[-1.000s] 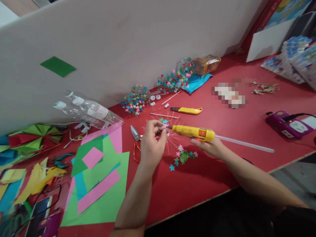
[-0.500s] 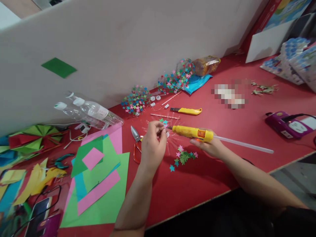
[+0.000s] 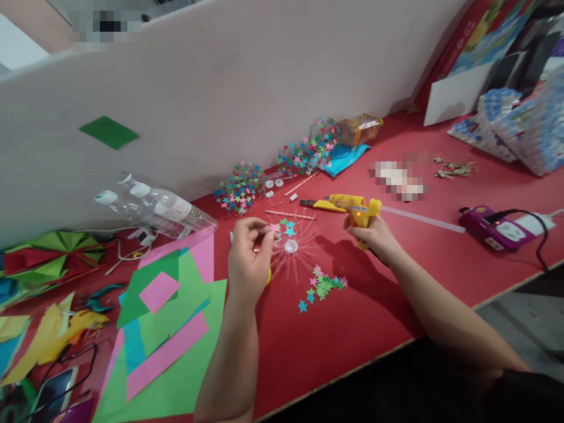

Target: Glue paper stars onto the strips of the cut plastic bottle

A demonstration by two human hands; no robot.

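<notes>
We see the right hand point(image 3: 374, 236) clamped on one yellow plastic glue gun point(image 3: 355, 210) raised over the red table point(image 3: 396, 305), while the left hand point(image 3: 249, 264) pinches a pink paper star point(image 3: 274, 228) on the clear-spoked burst point(image 3: 291, 248), beside one loose pile of stars point(image 3: 324, 286).

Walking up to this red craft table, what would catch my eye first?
Probably the yellow glue gun gripped in the right hand, mid-table, with its long clear glue stick trailing to the right. Beside it, the left hand pinches a pink star at a clear spiky burst tipped with paper stars. Bright paper sheets sprawl at lower left.
</notes>
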